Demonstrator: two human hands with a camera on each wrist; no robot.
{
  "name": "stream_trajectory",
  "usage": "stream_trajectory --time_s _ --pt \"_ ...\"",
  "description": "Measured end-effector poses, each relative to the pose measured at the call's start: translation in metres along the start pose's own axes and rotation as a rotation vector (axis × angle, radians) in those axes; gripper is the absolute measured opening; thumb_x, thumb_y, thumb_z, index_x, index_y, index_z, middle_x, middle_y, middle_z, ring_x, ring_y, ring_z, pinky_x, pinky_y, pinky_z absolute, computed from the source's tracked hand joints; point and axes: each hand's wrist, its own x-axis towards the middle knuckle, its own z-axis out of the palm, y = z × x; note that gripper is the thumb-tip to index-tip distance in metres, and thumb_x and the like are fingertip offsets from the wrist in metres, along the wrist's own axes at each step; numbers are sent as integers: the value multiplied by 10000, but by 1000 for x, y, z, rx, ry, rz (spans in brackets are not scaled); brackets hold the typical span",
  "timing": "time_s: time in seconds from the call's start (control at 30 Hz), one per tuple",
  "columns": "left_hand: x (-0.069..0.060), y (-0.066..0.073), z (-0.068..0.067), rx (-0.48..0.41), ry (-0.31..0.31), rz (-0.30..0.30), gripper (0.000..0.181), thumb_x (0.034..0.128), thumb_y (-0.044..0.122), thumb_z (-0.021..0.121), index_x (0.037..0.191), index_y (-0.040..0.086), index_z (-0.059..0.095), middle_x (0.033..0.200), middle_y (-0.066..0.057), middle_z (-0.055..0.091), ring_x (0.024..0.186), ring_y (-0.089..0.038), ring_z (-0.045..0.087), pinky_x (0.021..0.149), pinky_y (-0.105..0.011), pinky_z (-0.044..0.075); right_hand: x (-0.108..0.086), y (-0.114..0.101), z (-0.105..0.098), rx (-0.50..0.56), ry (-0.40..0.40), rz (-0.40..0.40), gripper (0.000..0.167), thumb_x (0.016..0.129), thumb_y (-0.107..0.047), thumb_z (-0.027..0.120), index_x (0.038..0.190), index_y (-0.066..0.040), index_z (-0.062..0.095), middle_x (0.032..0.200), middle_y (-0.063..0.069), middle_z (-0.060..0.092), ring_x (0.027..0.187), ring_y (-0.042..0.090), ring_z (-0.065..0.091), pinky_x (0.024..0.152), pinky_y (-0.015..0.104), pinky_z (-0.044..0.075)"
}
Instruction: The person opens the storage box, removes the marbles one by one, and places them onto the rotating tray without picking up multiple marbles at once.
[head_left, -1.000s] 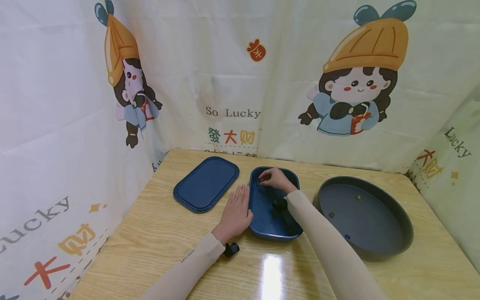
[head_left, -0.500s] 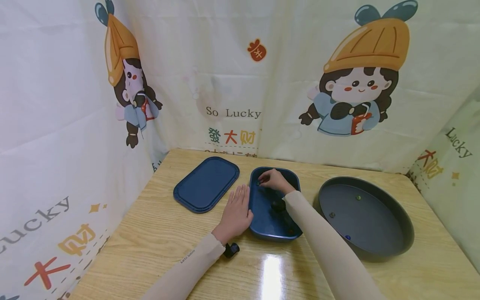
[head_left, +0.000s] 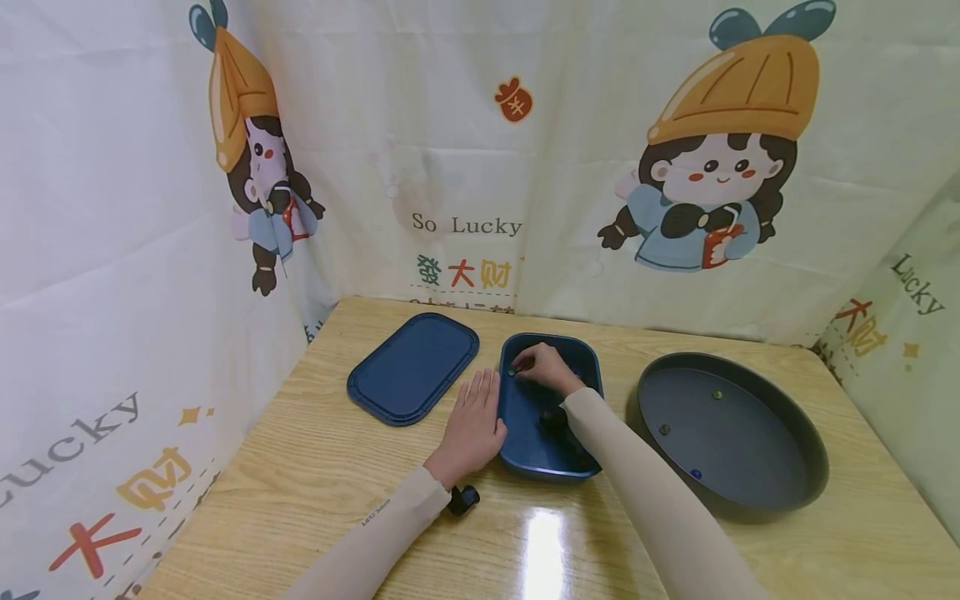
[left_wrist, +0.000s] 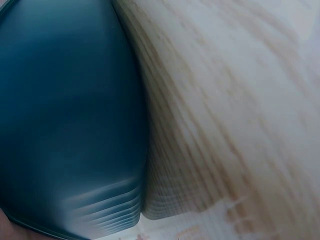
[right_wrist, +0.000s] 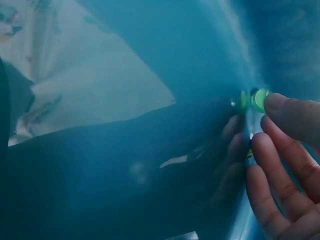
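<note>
My right hand (head_left: 546,367) is inside a deep blue rectangular box (head_left: 528,457), at its far left side. In the right wrist view the thumb tip touches a small green glass marble (right_wrist: 259,100) close to the box wall, and the other fingers bend beside it. Whether they pinch the marble I cannot tell. A small yellowish spot shows behind the fingertips, too hidden to name. My left hand (head_left: 468,427) lies with straight fingers along the outside of the box's left wall. The left wrist view shows mostly that outer wall (left_wrist: 75,115).
A blue lid (head_left: 412,369) lies left of the box on the wooden table (head_left: 315,467). To the right stands a round grey pan (head_left: 750,458) holding a green marble (head_left: 717,395), a clear one (head_left: 664,430) and a blue one (head_left: 696,473). A curtain hangs behind.
Inside the box, my right hand has shifted slightly toward me and left, and the green marble has moved slightly the same way. My left hand has stayed put.
</note>
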Motion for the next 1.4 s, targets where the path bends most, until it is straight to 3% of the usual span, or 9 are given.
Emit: stream_trajectory --time_s 0.43,0.9,1.4 --pt "-1 0 -1 2 6 5 668 955 254 419 1506 21 120 1578 -150 149 1471 -287 112 1184 -470 120 -2 -1 9 -34 -33 -67 137 764 -52 749 897 -20 738 849 97 723 742 134 665 699 281 558" --pt "-1 0 -1 -3 20 12 660 952 234 431 1502 13 140 1574 -161 154 1467 -302 125 1181 -475 129 -4 -6 10 -74 -39 -61 116 766 -51 748 879 -28 741 842 92 727 733 130 670 684 268 556" --pt "-1 1 -1 -1 12 6 663 953 243 424 1503 16 134 1573 -161 161 1469 -295 121 1186 -464 120 -9 -18 -7 -72 -53 -49 87 765 -74 753 852 -68 753 826 62 733 714 98 660 697 262 559"
